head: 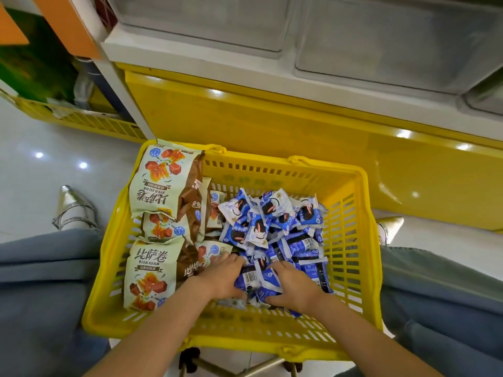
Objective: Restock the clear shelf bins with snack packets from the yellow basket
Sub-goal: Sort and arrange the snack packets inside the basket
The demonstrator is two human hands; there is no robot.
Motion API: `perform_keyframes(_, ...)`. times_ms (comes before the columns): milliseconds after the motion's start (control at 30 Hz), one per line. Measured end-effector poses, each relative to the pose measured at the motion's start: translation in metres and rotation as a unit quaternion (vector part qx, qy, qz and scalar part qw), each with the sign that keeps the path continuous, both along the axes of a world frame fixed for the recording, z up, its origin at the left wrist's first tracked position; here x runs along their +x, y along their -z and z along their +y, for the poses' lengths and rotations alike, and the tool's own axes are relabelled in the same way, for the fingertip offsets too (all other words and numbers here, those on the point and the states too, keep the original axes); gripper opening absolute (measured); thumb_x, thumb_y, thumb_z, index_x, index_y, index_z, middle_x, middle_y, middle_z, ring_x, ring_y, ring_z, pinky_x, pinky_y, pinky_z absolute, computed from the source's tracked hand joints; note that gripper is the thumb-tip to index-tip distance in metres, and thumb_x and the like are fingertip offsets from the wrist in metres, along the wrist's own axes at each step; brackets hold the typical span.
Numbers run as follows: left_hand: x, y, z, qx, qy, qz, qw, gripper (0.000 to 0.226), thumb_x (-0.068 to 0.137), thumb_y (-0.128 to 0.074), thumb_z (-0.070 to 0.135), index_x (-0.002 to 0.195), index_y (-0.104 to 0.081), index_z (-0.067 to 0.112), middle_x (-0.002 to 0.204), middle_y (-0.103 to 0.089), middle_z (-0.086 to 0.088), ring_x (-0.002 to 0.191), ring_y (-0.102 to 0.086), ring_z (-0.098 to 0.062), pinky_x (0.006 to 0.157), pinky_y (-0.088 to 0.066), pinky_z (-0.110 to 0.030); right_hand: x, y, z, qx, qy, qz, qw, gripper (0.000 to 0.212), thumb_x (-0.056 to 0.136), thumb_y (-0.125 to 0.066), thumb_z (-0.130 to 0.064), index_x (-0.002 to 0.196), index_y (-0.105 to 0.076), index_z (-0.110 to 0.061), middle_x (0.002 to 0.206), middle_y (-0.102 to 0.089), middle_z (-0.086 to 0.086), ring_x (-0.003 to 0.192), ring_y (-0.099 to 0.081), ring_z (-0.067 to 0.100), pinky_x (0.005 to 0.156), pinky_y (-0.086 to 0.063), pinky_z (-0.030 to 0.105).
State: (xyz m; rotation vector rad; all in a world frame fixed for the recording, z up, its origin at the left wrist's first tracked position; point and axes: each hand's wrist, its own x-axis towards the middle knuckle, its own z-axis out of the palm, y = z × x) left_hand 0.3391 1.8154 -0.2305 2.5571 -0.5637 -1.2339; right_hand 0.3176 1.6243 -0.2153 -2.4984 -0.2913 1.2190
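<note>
The yellow basket sits low between the person's knees, in front of a glossy yellow cabinet base. Its left half holds cream-and-brown bags printed "比萨卷" and "BISAJUAN" over a picture of red-orange rolls; smaller print below cannot be read. Its right half is heaped with small blue packets showing a dark round sandwich biscuit; their white lettering is too small to read. A barcode faces up on the one between the hands.

Both forearms reach in from below. The left hand and right hand lie palm down in the near side of the blue heap, fingers bent over a clump and thumbs tucked beneath it, gripping it from both sides.

The clear shelf bins stand above on a white shelf.
</note>
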Motion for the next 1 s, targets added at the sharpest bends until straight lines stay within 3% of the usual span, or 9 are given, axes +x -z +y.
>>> perform_keyframes(100,-0.009,0.001,-0.003,-0.012,-0.019,-0.011,1.0,0.074,0.076,-0.07,0.042,0.136,-0.034,0.017,0.134,-0.042,-0.003,0.124,-0.034,-0.021,0.105,-0.031,-0.035,-0.008,0.001,0.003,-0.024,-0.013,-0.003,1.0,0.08,0.078,-0.07,-0.044,0.14,-0.027,-0.015,0.134,-0.047,0.01,0.112,-0.055,0.03,0.089,-0.047,0.038)
perform_keyframes(200,-0.009,-0.003,-0.002,-0.039,-0.069,-0.024,0.997,0.059,0.077,-0.071,0.031,0.127,-0.041,0.018,0.127,-0.049,-0.003,0.115,-0.043,-0.02,0.097,-0.038,-0.032,-0.007,0.0,0.003,-0.011,0.012,-0.016,1.0,0.065,0.08,-0.069,-0.042,0.131,-0.036,-0.019,0.106,-0.061,0.007,0.087,-0.06,0.022,0.072,-0.048,0.033)
perform_keyframes(333,-0.003,-0.016,0.002,-0.099,-0.188,0.03,0.977,0.05,0.081,-0.069,0.029,0.122,-0.042,0.018,0.121,-0.055,-0.003,0.104,-0.054,-0.016,0.086,-0.048,-0.029,-0.002,-0.004,-0.006,0.063,0.069,-0.018,0.995,0.037,0.084,-0.067,-0.03,0.112,-0.046,-0.021,0.075,-0.046,-0.009,0.061,-0.043,0.005,0.052,-0.033,0.017)
perform_keyframes(433,0.005,-0.034,0.002,-0.166,-0.278,0.048,0.945,0.058,0.086,-0.064,0.032,0.134,-0.036,0.014,0.127,-0.052,-0.003,0.109,-0.054,-0.016,0.084,-0.045,-0.023,0.005,-0.014,-0.013,0.111,0.1,0.008,0.989,0.029,0.085,-0.068,-0.026,0.101,-0.044,-0.024,0.075,-0.045,-0.008,0.06,-0.04,0.006,0.052,-0.035,0.017)
perform_keyframes(533,0.013,-0.062,0.003,-0.275,-0.387,0.092,0.875,0.054,0.09,-0.058,0.029,0.136,-0.033,0.017,0.109,-0.053,0.012,0.089,-0.059,0.003,0.066,-0.047,-0.007,0.023,-0.035,-0.02,0.143,0.151,-0.009,0.978,0.031,0.082,-0.071,-0.025,0.101,-0.046,-0.025,0.082,-0.05,-0.008,0.064,-0.047,0.002,0.053,-0.043,0.012)
perform_keyframes(667,0.017,-0.092,0.014,-0.408,-0.458,0.061,0.787,0.025,0.093,-0.052,0.026,0.112,-0.044,0.04,0.099,-0.051,0.026,0.078,-0.051,0.028,0.059,-0.037,0.006,0.055,-0.061,-0.013,0.165,0.292,-0.118,0.935,0.036,0.08,-0.072,-0.033,0.105,-0.048,-0.027,0.093,-0.047,-0.017,0.072,-0.053,-0.001,0.053,-0.045,0.01)
perform_keyframes(767,0.018,-0.106,0.024,-0.456,-0.491,0.06,0.74,0.024,0.09,-0.053,0.029,0.109,-0.047,0.043,0.089,-0.06,0.03,0.08,-0.054,0.024,0.065,-0.042,-0.001,0.078,-0.064,0.007,0.185,0.353,-0.143,0.906,0.046,0.083,-0.069,-0.036,0.119,-0.046,-0.019,0.1,-0.045,-0.011,0.062,-0.06,0.006,0.045,-0.047,0.012)
perform_keyframes(867,0.016,-0.111,0.031,-0.46,-0.496,0.054,0.735,0.053,0.073,-0.059,0.045,0.123,-0.044,0.034,0.093,-0.063,0.024,0.086,-0.06,0.012,0.071,-0.045,-0.01,0.098,-0.054,0.032,0.212,0.391,-0.116,0.888,0.048,0.085,-0.067,-0.031,0.122,-0.043,-0.012,0.101,-0.046,-0.003,0.066,-0.059,0.015,0.046,-0.05,0.015)
perform_keyframes(1000,0.012,-0.105,0.035,-0.474,-0.514,0.078,0.711,0.064,0.066,-0.069,0.04,0.124,-0.044,0.032,0.112,-0.063,0.006,0.099,-0.063,-0.005,0.076,-0.049,-0.015,0.106,-0.035,0.053,0.214,0.422,-0.04,0.88,0.043,0.09,-0.061,-0.018,0.126,-0.043,-0.003,0.119,-0.056,0.014,0.087,-0.062,0.023,0.077,-0.056,0.035)
